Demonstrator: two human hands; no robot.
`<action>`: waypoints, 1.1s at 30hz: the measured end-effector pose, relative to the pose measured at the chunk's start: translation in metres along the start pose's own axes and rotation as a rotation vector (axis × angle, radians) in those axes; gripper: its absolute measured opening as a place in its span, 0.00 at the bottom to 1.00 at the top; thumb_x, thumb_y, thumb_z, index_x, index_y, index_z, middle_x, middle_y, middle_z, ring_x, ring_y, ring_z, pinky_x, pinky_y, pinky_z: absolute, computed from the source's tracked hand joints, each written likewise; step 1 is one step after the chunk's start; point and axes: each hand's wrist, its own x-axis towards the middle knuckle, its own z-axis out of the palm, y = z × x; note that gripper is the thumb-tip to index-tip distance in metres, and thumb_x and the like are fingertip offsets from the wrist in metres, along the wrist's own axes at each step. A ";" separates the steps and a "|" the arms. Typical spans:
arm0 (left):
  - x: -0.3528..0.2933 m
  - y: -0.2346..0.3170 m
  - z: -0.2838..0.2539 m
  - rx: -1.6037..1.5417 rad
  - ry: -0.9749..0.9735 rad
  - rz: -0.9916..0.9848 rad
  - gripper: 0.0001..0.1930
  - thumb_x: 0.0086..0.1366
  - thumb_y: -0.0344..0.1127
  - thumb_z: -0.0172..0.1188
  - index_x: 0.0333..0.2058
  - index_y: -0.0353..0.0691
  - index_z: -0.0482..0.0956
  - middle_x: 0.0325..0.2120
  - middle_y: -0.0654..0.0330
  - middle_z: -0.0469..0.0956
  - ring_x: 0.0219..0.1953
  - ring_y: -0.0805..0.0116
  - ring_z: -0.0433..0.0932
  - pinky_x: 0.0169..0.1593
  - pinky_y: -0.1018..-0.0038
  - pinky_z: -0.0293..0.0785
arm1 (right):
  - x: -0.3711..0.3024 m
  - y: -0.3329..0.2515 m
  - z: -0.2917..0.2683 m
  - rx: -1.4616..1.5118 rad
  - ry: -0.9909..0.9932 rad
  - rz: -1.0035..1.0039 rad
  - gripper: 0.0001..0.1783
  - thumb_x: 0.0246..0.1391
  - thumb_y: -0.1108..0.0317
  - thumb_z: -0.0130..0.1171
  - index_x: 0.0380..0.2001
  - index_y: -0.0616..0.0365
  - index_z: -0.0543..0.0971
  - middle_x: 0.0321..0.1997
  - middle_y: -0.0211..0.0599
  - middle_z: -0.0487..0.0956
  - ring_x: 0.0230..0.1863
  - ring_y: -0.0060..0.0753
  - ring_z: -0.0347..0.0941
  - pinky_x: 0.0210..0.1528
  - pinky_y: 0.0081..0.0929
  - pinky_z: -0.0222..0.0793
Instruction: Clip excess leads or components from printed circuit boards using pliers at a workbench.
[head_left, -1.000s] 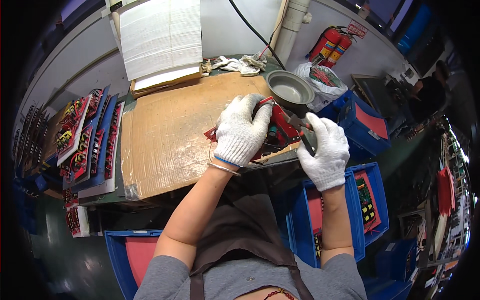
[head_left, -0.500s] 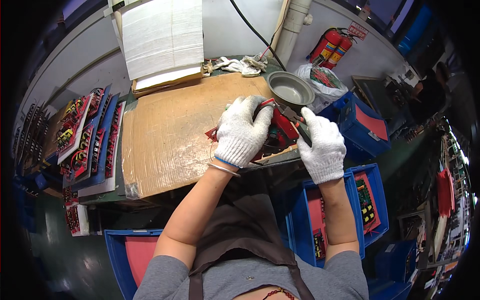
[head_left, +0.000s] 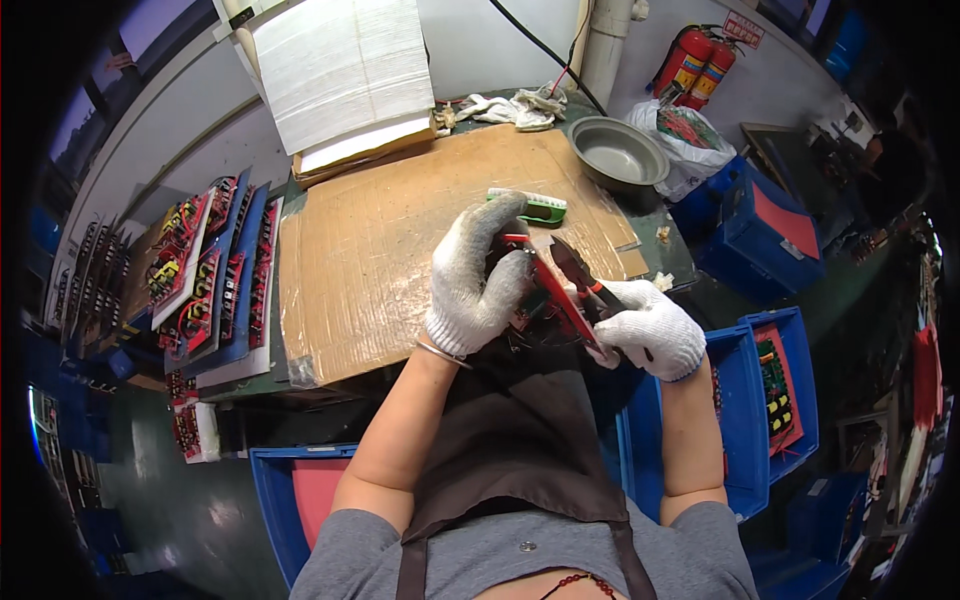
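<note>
Both of my hands wear white knit gloves, and they meet over the near edge of a cardboard sheet (head_left: 360,250). My left hand (head_left: 475,275) is closed around a red circuit board (head_left: 563,300) with dark parts on it, tilted so that its edge faces up. Within my right hand (head_left: 650,325) lie pliers (head_left: 575,268) with dark jaws and orange-black handles, jaws pointing up and away from the board. The right fingers also reach the board's near right end. A small green and white object (head_left: 545,212) lies on the cardboard just beyond my left hand.
A grey metal bowl (head_left: 620,152) stands at the far right of the bench, near white rags (head_left: 515,108). Stacked white sheets (head_left: 345,75) rise at the back. Board-filled racks (head_left: 205,270) stand left. Blue bins (head_left: 790,395) flank me below, and fire extinguishers (head_left: 695,65) are by the wall.
My hands and the board have come closer to my body, and the board is tilted more steeply. The pliers have swung upward, away from the board. The green and white object is now uncovered.
</note>
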 end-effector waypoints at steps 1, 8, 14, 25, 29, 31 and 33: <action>-0.004 -0.003 0.000 -0.067 0.025 -0.039 0.25 0.65 0.30 0.55 0.60 0.27 0.73 0.48 0.49 0.80 0.50 0.64 0.79 0.58 0.67 0.74 | 0.003 0.005 -0.001 0.053 -0.022 0.019 0.28 0.52 0.73 0.59 0.58 0.70 0.79 0.24 0.34 0.77 0.24 0.25 0.70 0.28 0.23 0.66; -0.021 -0.022 -0.013 -0.063 0.064 0.038 0.28 0.68 0.38 0.55 0.63 0.28 0.70 0.53 0.48 0.80 0.51 0.62 0.79 0.59 0.63 0.75 | 0.019 0.031 0.000 0.219 -0.129 0.029 0.26 0.51 0.68 0.57 0.52 0.74 0.79 0.21 0.40 0.77 0.20 0.29 0.69 0.27 0.26 0.67; -0.031 -0.034 -0.011 -0.308 0.165 -0.022 0.31 0.71 0.49 0.60 0.64 0.32 0.71 0.55 0.49 0.79 0.52 0.61 0.79 0.60 0.63 0.74 | 0.013 0.056 -0.008 0.409 0.035 -0.010 0.28 0.52 0.68 0.56 0.55 0.72 0.78 0.22 0.42 0.78 0.19 0.31 0.70 0.25 0.27 0.68; -0.021 -0.032 -0.008 -0.329 0.268 -0.111 0.24 0.71 0.39 0.55 0.59 0.27 0.74 0.51 0.48 0.81 0.51 0.59 0.79 0.58 0.63 0.74 | -0.054 0.114 -0.100 -1.234 1.196 0.009 0.24 0.49 0.65 0.60 0.53 0.49 0.82 0.50 0.45 0.80 0.49 0.54 0.79 0.53 0.41 0.76; -0.020 -0.028 -0.001 -0.300 0.265 -0.105 0.24 0.70 0.39 0.55 0.58 0.27 0.75 0.50 0.47 0.82 0.50 0.60 0.80 0.58 0.63 0.74 | -0.048 0.096 -0.100 -1.449 1.064 0.361 0.27 0.51 0.61 0.60 0.57 0.43 0.79 0.51 0.45 0.77 0.50 0.55 0.79 0.53 0.47 0.76; -0.021 -0.027 -0.001 -0.279 0.258 -0.094 0.24 0.70 0.40 0.55 0.58 0.27 0.75 0.50 0.47 0.82 0.50 0.60 0.80 0.58 0.63 0.74 | -0.044 0.094 -0.102 -1.492 0.935 0.468 0.24 0.52 0.60 0.59 0.55 0.45 0.79 0.50 0.47 0.78 0.50 0.56 0.79 0.54 0.48 0.76; -0.022 -0.025 0.000 -0.274 0.279 -0.110 0.24 0.70 0.39 0.55 0.58 0.26 0.75 0.50 0.47 0.82 0.50 0.59 0.80 0.58 0.63 0.74 | -0.044 0.088 -0.108 -1.477 0.897 0.494 0.23 0.53 0.60 0.58 0.54 0.46 0.78 0.49 0.48 0.79 0.50 0.56 0.79 0.54 0.48 0.76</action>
